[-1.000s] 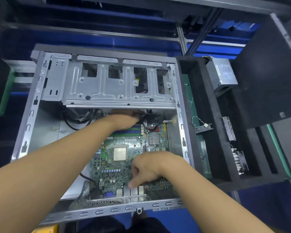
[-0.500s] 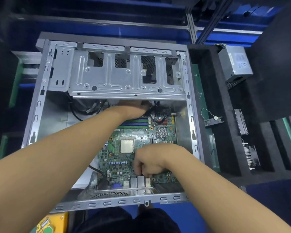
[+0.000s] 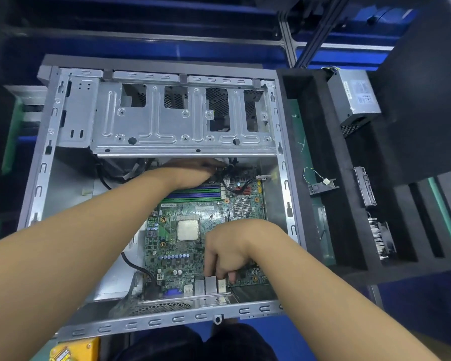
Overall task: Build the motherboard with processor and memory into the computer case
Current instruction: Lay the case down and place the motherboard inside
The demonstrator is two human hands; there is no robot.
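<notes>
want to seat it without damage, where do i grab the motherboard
Likely the metal port blocks on the near edge of the motherboard, grip coming down from above. They stand tall and solid; the processor sits bare mid-board, and the drive cage overhangs the far edge.
</notes>
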